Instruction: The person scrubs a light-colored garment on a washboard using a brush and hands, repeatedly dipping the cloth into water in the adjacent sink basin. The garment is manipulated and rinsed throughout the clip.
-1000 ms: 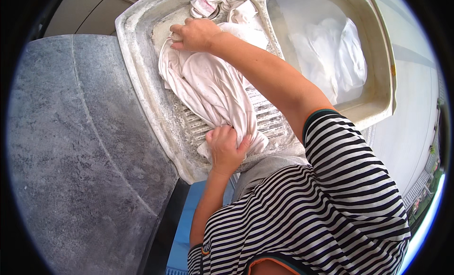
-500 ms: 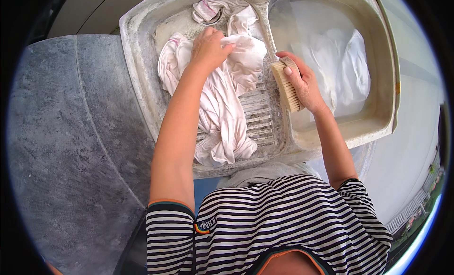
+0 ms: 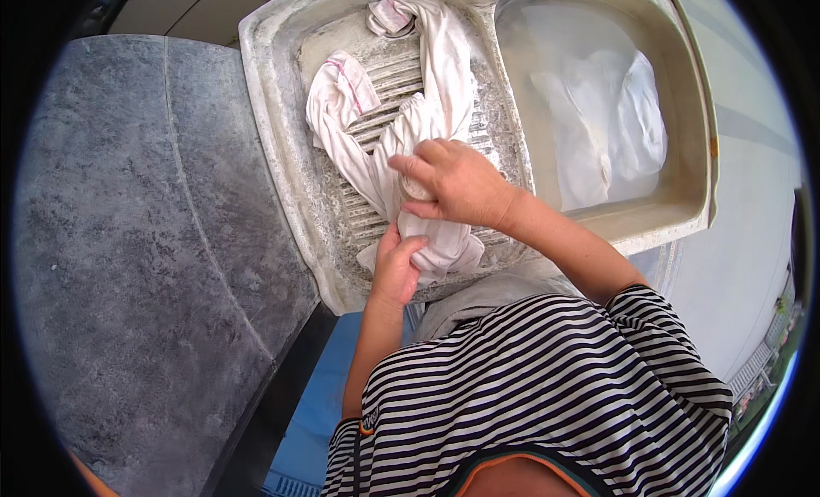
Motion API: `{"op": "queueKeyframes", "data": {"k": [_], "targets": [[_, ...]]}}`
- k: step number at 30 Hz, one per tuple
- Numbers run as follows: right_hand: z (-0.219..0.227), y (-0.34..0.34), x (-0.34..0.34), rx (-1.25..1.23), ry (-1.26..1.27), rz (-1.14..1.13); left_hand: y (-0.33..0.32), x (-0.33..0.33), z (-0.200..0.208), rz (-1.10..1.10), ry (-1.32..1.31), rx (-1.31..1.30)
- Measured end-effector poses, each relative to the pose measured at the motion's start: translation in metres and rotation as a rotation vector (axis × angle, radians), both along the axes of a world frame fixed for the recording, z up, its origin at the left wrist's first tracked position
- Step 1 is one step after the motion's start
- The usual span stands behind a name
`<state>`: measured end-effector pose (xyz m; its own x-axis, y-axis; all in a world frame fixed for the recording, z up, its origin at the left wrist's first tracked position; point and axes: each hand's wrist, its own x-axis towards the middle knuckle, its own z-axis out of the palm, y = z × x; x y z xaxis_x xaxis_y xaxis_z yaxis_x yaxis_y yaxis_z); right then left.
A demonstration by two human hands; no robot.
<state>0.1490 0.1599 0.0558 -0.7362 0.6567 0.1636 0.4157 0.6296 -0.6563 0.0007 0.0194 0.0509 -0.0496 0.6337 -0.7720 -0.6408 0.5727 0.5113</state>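
A wet white cloth (image 3: 446, 74) with pinkish-red marks lies twisted across the ribbed washboard side (image 3: 360, 213) of a stone double sink. My right hand (image 3: 468, 186) is closed over the scrubbing brush (image 3: 415, 189), which rests on the near part of the cloth; its bristles are hidden beneath. Just below it, my left hand (image 3: 395, 268) grips the cloth by its near portion, thumb on top, close to the sink's front rim.
Right of the divider, a basin (image 3: 696, 155) of cloudy water holds a soaking white cloth (image 3: 611, 125). A dark grey mottled tabletop (image 3: 120, 241) adjoins the sink on the left. The drain (image 3: 397, 29) sits at the far end, partly covered by the cloth.
The brush has gone from the divider leftward onto the cloth with my right hand. My left hand has drawn back toward me and now grips the cloth's near part. The cloth lies more stretched out.
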Motion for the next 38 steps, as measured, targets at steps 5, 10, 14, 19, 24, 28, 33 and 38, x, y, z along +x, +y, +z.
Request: {"op": "queueKeyframes", "data": {"k": [5,10,14,19,24,28,33,38], "targets": [[-0.063,0.043,-0.015,0.392,-0.190,-0.025,-0.032,0.002,-0.010,-0.065,0.056,0.047],[-0.078,0.190,-0.043,0.255,-0.516,-0.337,-0.028,-0.002,-0.019,-0.133,0.066,0.124],[-0.030,0.096,-0.035,0.144,-0.261,-0.060,-0.030,-0.004,-0.029,-0.159,0.250,0.238],[-0.035,0.009,-0.007,0.330,-0.038,0.199,-0.036,-0.005,-0.044,-0.243,0.330,0.321],[-0.079,0.167,-0.067,0.319,-0.471,-0.316,-0.022,-0.005,-0.022,-0.286,0.360,0.236],[-0.059,0.162,-0.071,0.177,-0.441,-0.138,-0.026,-0.008,-0.030,-0.263,0.357,0.200],[-0.033,0.037,-0.010,0.286,-0.060,0.194,-0.021,-0.004,-0.031,-0.257,0.396,0.297],[-0.073,0.122,-0.052,0.291,-0.451,-0.159,-0.014,-0.003,-0.026,-0.349,0.533,0.283]]}}
